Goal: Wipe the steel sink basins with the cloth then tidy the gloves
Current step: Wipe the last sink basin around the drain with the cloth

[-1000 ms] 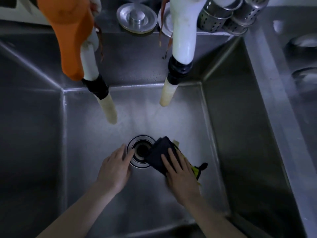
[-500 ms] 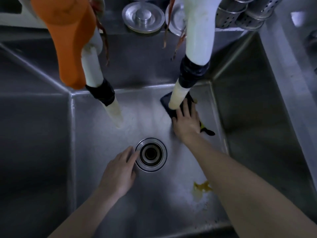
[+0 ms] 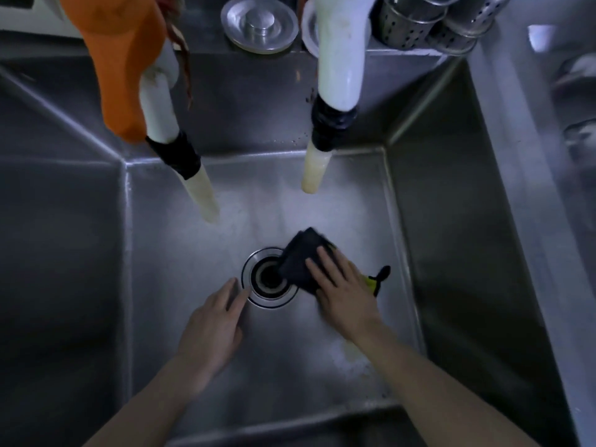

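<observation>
From my screen I see the right hand lying flat on the dark cloth, with straight fingers that press it down on the floor of the steel basin; nothing is curled around it. The cloth sits just right of the drain, and its left corner lies over the drain rim. A small yellow and black end of the cloth sticks out at the right side of the hand. The left hand rests open on the basin floor and holds nothing; its fingertips are just beside the drain rim. Near the right wrist there is a pale yellowish stain on the steel. Above, 2 white spouts hang over the basin, and an orange glove is draped over the left spout. A round steel plug and perforated steel cups stand on the back ledge.
</observation>
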Tool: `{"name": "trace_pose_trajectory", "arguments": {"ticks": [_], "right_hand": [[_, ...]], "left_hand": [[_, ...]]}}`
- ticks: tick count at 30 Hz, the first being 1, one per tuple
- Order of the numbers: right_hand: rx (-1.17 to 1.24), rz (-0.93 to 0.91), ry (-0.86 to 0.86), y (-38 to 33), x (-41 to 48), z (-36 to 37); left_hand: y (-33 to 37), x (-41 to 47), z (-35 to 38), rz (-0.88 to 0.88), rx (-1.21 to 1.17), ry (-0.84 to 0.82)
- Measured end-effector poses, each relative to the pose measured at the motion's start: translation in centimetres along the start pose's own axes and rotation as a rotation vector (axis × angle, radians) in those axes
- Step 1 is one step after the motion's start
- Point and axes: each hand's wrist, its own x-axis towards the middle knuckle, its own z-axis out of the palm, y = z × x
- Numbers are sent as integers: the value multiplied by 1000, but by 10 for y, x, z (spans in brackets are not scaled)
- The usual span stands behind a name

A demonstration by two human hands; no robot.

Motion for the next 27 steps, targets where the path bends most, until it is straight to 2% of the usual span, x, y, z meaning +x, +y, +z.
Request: {"name": "trace_pose_trajectory", "arguments": {"ticks": [2,4,8,14,16,18,21,23,27], "right_hand": [[-20,192,1,32,-12,-5],[-31,299,-2,58,-29,-12],[10,324,-126,65,-68,-31],[-47,242,-506,45,-132,-22],[-40,256,-526,39,-141,-16],[-58,211,-491,33,-136,-14],[-69,49,-456,12,-119,-12],[-58,-85,-417,-18,-110,-10],[-167,-356,-233,-94,-89,9]], "left_hand": [[11,0,4,15,-3,-9],[22,1,8,23,-21,-19],[44,-7,15,73,-34,-34],[62,-34,29,174,-31,-92],[57,-41,38,199,-21,-116],[51,-44,43,195,-26,-124],[42,-48,40,166,-48,-111],[35,-50,36,119,-65,-106],[7,-49,26,4,-142,-70]]}}
